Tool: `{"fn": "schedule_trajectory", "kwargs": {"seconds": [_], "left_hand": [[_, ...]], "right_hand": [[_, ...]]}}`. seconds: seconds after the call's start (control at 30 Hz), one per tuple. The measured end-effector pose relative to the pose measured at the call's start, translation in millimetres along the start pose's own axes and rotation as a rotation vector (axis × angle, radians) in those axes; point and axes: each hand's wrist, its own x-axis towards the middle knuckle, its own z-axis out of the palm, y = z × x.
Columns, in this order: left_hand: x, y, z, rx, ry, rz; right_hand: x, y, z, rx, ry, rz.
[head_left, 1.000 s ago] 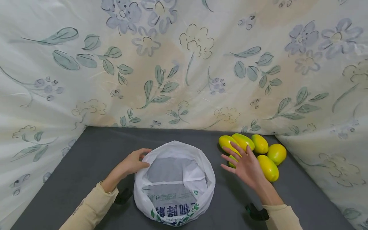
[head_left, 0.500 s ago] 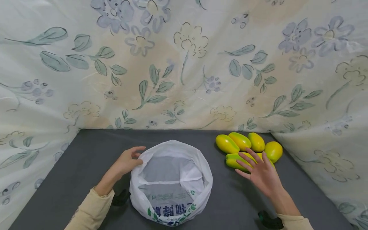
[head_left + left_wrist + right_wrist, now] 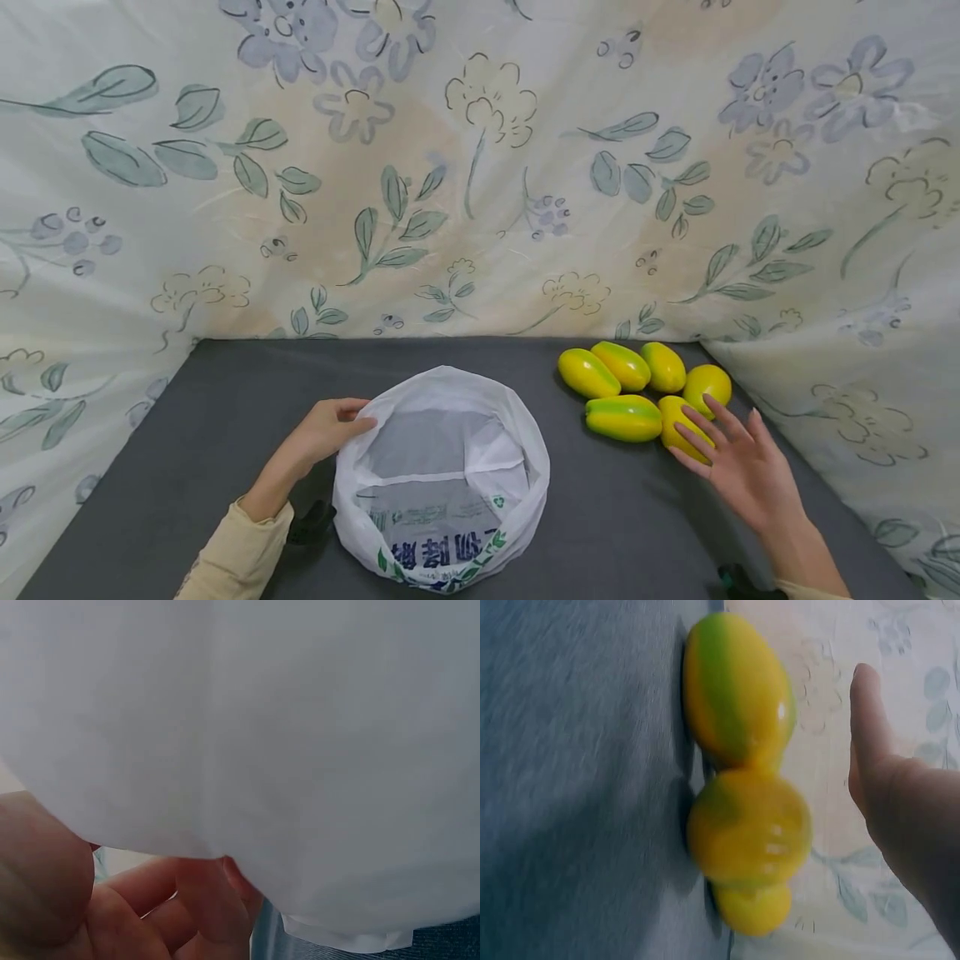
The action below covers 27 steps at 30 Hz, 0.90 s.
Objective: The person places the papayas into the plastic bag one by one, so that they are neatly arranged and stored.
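Note:
A white plastic bag with dark blue printed characters and green leaves stands with its mouth spread wide, facing up. At its left rim my left hand pinches the edge between thumb and fingers; in the left wrist view the white bag side hides part of the curled fingers. My right hand holds nothing, its fingers spread, beside the nearest yellow mango. Several yellow-green mangoes lie in a cluster, among them a greener one lying sideways. From the right wrist, a mango shows apart from the thumb.
A dark grey cloth covers the table. Behind and on both sides hangs a floral curtain, which meets the table's back edge close behind the mangoes. A dark wrist device sits under the left forearm.
My right hand has moved right and toward me, past the front mangoes, uncovering them. The left hand stays at the bag's rim. The head view has shifted slightly.

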Motion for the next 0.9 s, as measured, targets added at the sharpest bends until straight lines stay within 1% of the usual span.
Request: {"fn": "schedule_trajectory", "kwargs": {"seconds": [0.17,0.23,0.27,0.3,0.4,0.47,0.5,0.63,0.73,0.83,0.9], "left_hand": [[0.4,-0.7,0.1,-0.024,-0.014,-0.002],[0.7,-1.4,0.0,-0.037,-0.017,-0.01],[1.0,-2.0,-0.1,-0.042,-0.019,-0.016],[1.0,-2.3,-0.2,-0.046,-0.021,-0.024],[1.4,-3.6,-0.3,-0.072,-0.024,-0.048],[1.2,-4.5,-1.3,-0.087,-0.03,-0.053],[1.1,-4.8,-2.1,-0.092,-0.036,-0.046],[1.1,-4.7,-5.0,-0.106,-0.043,-0.038],[1.6,-5.3,-5.9,-0.112,-0.043,-0.04],[1.6,-6.0,-5.6,-0.12,-0.048,-0.04],[1.2,-6.1,-5.0,-0.129,-0.051,-0.04]], "right_hand": [[-14.8,-12.0,-7.3,0.013,-0.014,-0.025],[-19.0,-16.8,-9.0,-0.002,0.008,-0.034],[-20.9,-19.1,-9.5,-0.024,0.037,-0.04],[-22.6,-21.4,-9.9,-0.049,0.074,-0.046],[-26.8,-27.8,-11.0,-0.181,0.228,-0.061],[-29.0,-30.9,-13.2,-0.288,0.336,-0.051],[-30.0,-32.2,-14.8,-0.342,0.382,-0.037],[-33.1,-35.8,-23.7,-0.548,0.547,0.057],[-28.7,-34.2,-29.3,-0.715,0.689,0.147],[-17.8,-30.2,-30.9,-0.825,0.807,0.22],[-10.8,-27.4,-31.1,-0.875,0.854,0.241]]}}
